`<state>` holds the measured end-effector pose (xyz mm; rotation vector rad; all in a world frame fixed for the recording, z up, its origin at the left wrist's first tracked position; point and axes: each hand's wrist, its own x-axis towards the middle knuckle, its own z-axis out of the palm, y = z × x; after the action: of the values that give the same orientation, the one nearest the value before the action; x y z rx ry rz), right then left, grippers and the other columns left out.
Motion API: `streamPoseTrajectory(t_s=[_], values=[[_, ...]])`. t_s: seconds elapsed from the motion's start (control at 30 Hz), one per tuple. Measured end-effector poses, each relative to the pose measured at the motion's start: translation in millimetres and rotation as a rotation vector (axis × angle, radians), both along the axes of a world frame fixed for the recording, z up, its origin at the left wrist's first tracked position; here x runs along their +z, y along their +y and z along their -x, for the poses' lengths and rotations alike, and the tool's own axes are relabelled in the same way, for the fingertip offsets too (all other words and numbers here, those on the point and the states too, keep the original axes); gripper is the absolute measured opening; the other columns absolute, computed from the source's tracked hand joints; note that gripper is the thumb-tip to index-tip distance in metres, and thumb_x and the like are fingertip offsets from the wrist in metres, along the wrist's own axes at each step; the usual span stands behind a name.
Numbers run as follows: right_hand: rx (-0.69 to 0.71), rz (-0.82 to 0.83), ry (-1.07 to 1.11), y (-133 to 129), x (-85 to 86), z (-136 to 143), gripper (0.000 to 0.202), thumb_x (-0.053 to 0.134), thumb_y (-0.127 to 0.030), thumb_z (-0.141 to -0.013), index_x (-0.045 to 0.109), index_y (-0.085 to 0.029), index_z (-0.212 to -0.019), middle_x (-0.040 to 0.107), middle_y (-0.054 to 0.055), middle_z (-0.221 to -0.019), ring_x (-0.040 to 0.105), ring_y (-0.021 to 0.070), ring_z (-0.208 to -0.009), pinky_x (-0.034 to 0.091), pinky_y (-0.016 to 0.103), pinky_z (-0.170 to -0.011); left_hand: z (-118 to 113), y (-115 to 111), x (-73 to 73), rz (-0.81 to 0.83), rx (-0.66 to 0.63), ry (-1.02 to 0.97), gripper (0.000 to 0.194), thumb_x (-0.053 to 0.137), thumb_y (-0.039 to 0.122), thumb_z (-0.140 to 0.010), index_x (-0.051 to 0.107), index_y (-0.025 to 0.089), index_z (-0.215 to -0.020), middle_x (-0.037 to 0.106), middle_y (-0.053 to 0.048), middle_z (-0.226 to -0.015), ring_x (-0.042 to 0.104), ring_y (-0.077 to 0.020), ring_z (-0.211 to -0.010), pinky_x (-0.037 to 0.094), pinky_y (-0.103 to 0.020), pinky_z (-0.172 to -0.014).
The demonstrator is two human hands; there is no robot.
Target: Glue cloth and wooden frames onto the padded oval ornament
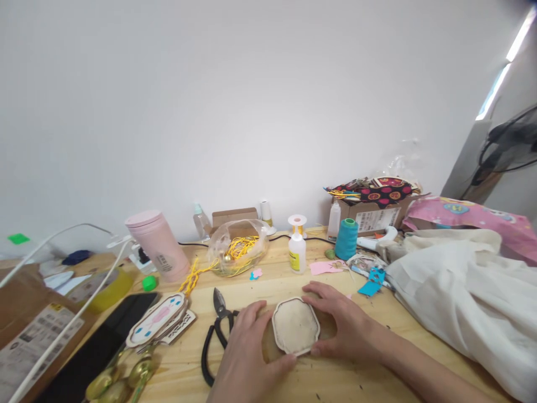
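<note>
A small cream wooden plaque (296, 327) with a scalloped, darker raised rim sits between my hands at the front of the table. My left hand (247, 352) curves around its left side, the thumb at the lower edge. At the right edge, my right hand (335, 324) grips it between thumb and fingers. Whether the plaque rests on the wood or is slightly lifted, I cannot tell. Black-handled scissors (220, 324) lie just left of my left hand, one handle partly hidden behind it.
Left: decorated tags (157, 319), brass bells (140, 372), a black phone (100, 347) and a pink tumbler (161, 246). Behind: a bag of yellow cord (239, 249), a glue bottle (297, 254) and teal thread (346, 239). White cloth (457, 296) covers the right side.
</note>
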<state>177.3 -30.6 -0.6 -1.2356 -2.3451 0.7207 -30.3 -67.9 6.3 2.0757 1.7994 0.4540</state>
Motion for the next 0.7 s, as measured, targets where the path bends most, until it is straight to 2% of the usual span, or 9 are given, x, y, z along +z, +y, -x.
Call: streamPoseTrajectory(t_s=[0.13,0.3,0.4,0.5,0.6,0.7], values=[[-0.002,-0.004,0.003,1,-1.9,-1,0.079,0.074,-0.041,-0.051,0.049,-0.01,-0.12,0.038,0.018,-0.131,0.032,0.0308,-0.121,0.028,0.043,-0.1,3,0,-3.7,-0.028,-0.008,-0.016,0.06,0.06,0.033,-0.058,0.051,0.014,-0.114,0.043,-0.014,-0.127,0.034,-0.0289,-0.12,0.027,-0.046,-0.099],[0.028,-0.072,0.114,-1,-8.4,-2,0.077,0.075,-0.038,-0.051,0.049,-0.01,-0.118,0.044,0.017,-0.126,0.037,0.0298,-0.117,0.032,0.042,-0.098,6,0,-14.1,-0.187,-0.059,-0.103,0.056,0.064,0.033,-0.057,0.052,0.015,-0.108,0.05,-0.015,-0.119,0.042,-0.0306,-0.113,0.033,-0.049,-0.094],[0.05,-0.087,0.224,-4,-3.1,-1,0.069,0.074,-0.032,-0.055,0.047,-0.016,-0.116,0.052,0.011,-0.117,0.047,0.0241,-0.108,0.04,0.036,-0.091,4,-2,-16.6,-0.248,-0.057,-0.204,0.053,0.066,0.03,-0.055,0.052,0.018,-0.104,0.057,-0.012,-0.108,0.05,-0.0299,-0.102,0.041,-0.046,-0.086],[0.098,-0.117,0.282,-8,4.3,0,0.062,0.071,-0.026,-0.062,0.042,-0.024,-0.117,0.056,0.005,-0.112,0.052,0.0187,-0.1,0.045,0.029,-0.084,3,-3,-17.1,-0.233,-0.027,-0.299,0.051,0.064,0.026,-0.056,0.05,0.019,-0.105,0.061,-0.01,-0.104,0.056,-0.0271,-0.096,0.046,-0.04,-0.081],[0.122,-0.225,0.249,-9,3.2,0,0.061,0.066,-0.021,-0.068,0.037,-0.026,-0.121,0.053,0.005,-0.115,0.052,0.0175,-0.102,0.044,0.026,-0.084,3,-3,-19.7,-0.209,-0.064,-0.387,0.043,0.06,0.026,-0.062,0.051,0.02,-0.103,0.064,-0.007,-0.102,0.061,-0.0219,-0.091,0.05,-0.031,-0.076],[0.121,-0.399,0.186,-9,-4.8,0,0.067,0.063,-0.016,-0.07,0.028,-0.025,-0.126,0.053,0.008,-0.116,0.053,0.0185,-0.102,0.045,0.027,-0.082,0,-5,-23.6,-0.282,0.037,-0.512,0.034,0.055,0.024,-0.065,0.052,0.022,-0.099,0.067,-0.003,-0.095,0.063,-0.0186,-0.084,0.051,-0.028,-0.073]])
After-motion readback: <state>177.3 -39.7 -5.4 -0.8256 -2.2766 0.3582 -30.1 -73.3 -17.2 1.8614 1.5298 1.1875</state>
